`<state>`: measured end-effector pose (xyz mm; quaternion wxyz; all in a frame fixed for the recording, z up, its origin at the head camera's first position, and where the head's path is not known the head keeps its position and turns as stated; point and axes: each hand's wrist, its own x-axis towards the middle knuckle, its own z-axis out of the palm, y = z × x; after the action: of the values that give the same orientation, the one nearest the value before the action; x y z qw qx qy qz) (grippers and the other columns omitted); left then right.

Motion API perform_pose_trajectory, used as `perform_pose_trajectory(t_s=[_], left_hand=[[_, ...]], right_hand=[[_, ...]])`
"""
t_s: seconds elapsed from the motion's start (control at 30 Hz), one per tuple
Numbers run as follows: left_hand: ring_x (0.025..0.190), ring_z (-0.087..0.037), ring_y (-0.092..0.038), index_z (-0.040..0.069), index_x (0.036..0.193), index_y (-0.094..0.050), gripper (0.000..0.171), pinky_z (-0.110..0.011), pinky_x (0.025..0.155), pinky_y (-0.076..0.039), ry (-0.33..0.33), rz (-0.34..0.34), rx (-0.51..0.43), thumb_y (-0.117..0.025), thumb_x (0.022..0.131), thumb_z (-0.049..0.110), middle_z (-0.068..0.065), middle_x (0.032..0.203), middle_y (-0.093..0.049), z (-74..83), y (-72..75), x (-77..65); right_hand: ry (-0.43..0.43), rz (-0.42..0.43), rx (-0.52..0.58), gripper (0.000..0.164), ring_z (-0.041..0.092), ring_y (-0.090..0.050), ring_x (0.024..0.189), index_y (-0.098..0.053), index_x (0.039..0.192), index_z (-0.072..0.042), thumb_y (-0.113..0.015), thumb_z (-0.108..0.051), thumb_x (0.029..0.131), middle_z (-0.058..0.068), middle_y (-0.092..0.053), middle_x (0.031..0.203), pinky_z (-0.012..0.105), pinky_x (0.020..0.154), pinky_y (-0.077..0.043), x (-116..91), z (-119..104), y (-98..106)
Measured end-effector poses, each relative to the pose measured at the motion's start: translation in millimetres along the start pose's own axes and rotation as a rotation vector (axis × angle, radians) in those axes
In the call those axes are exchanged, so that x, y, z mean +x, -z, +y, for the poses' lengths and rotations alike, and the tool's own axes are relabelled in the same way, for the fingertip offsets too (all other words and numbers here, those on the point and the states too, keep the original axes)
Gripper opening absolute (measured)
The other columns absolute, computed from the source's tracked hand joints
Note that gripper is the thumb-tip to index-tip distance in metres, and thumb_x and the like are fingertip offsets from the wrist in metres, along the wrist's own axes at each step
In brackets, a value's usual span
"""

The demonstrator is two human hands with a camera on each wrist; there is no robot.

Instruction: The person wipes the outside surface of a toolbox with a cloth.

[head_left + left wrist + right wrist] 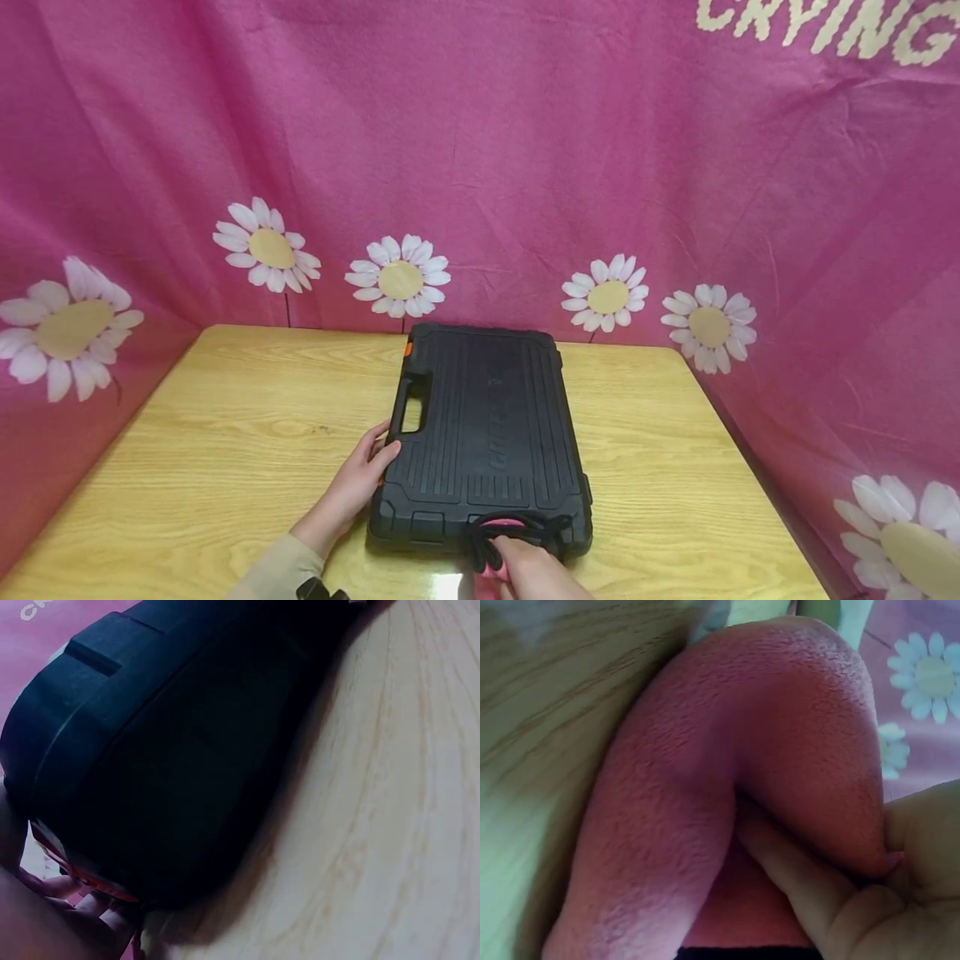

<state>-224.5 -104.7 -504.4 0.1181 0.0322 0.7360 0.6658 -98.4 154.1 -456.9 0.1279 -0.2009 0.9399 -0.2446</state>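
Observation:
A black hard plastic tool case [480, 417] lies closed on the wooden table, its cut-out handle on the left side. My left hand [363, 473] grips that side near the front corner, thumb on the top edge and fingers on the side face. In the left wrist view, the fingertips [94, 904] rest by an orange-red latch [112, 887]. At the case's front right edge, my right hand [534, 571] holds a folded pink fuzzy cloth [660, 787] with black edging. Its black-edged folds overlap the front of the lid in the head view, and its fingers are pressed between the folds.
The yellowish wooden table [262, 400] extends on both sides of the case. A pink curtain [480, 167] with printed daisies hangs behind the table and along its left and right sides. A second orange latch [408, 348] shows at the case's far left corner.

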Motion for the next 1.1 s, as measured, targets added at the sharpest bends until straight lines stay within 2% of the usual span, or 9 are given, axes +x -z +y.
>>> perform_pose_trajectory(t_s=[0.1,0.23,0.43,0.6,0.77,1.0,1.1], left_hand=[[0.122,-0.029,-0.060,0.003,0.160,-0.028,0.060,-0.037,0.096,-0.052,-0.006,-0.014,-0.006,-0.050,0.109,0.025,-0.027,0.144,-0.051,-1.0,0.3,0.4],[0.122,-0.029,-0.060,0.002,0.160,-0.027,0.059,-0.030,0.092,-0.051,-0.012,-0.023,-0.018,-0.048,0.110,0.024,-0.027,0.144,-0.051,-1.0,0.4,0.4],[0.121,-0.029,-0.061,0.002,0.160,-0.027,0.059,-0.027,0.089,-0.050,-0.005,-0.014,-0.006,-0.048,0.110,0.025,-0.028,0.144,-0.051,0.7,-0.2,-0.1],[0.119,-0.029,-0.062,0.002,0.160,-0.028,0.058,-0.027,0.088,-0.051,-0.010,-0.006,-0.006,-0.048,0.110,0.024,-0.028,0.142,-0.051,1.9,-1.3,-1.6],[0.119,-0.028,-0.061,0.002,0.160,-0.028,0.057,-0.026,0.087,-0.051,-0.016,-0.005,-0.023,-0.048,0.110,0.022,-0.027,0.141,-0.052,0.7,-2.7,-3.3],[0.119,-0.028,-0.061,0.004,0.160,-0.028,0.059,-0.030,0.089,-0.054,-0.009,0.001,-0.018,-0.049,0.110,0.025,-0.026,0.141,-0.051,-1.1,-2.6,-2.4],[0.119,-0.028,-0.061,0.004,0.161,-0.028,0.059,-0.033,0.091,-0.055,-0.007,0.001,-0.003,-0.049,0.110,0.026,-0.026,0.141,-0.051,-0.8,-2.0,-2.1]], right_hand=[[0.033,-0.026,-0.022,0.016,0.000,-0.054,0.079,-0.062,0.102,-0.010,-0.069,-0.004,0.090,-0.010,-0.057,0.083,0.026,0.071,-0.052,9,-8,-3],[0.128,-0.027,-0.027,0.012,-0.002,-0.053,0.080,-0.062,0.098,-0.013,-0.070,-0.005,0.092,-0.012,-0.057,0.083,0.021,0.074,-0.052,21,-16,-4],[0.278,-0.034,-0.029,0.010,-0.005,-0.048,0.073,-0.060,0.097,-0.015,-0.069,-0.012,0.097,-0.016,-0.049,0.081,0.013,0.067,-0.043,47,-4,-24],[0.363,-0.041,-0.036,0.009,-0.006,-0.048,0.072,-0.059,0.096,-0.018,-0.066,-0.015,0.099,-0.017,-0.049,0.081,0.010,0.068,-0.044,65,-4,-38],[0.398,-0.068,-0.010,0.013,-0.007,-0.046,0.072,-0.057,0.093,-0.021,-0.066,-0.016,0.101,-0.018,-0.048,0.081,0.008,0.066,-0.042,74,-15,-43],[0.435,-0.070,-0.016,0.012,-0.006,-0.047,0.074,-0.058,0.093,-0.017,-0.065,-0.013,0.102,-0.015,-0.049,0.080,0.007,0.068,-0.041,73,-39,-29],[0.448,-0.070,-0.018,0.010,-0.007,-0.048,0.075,-0.058,0.095,-0.019,-0.064,-0.014,0.102,-0.016,-0.050,0.082,0.006,0.069,-0.041,76,-37,-34]])
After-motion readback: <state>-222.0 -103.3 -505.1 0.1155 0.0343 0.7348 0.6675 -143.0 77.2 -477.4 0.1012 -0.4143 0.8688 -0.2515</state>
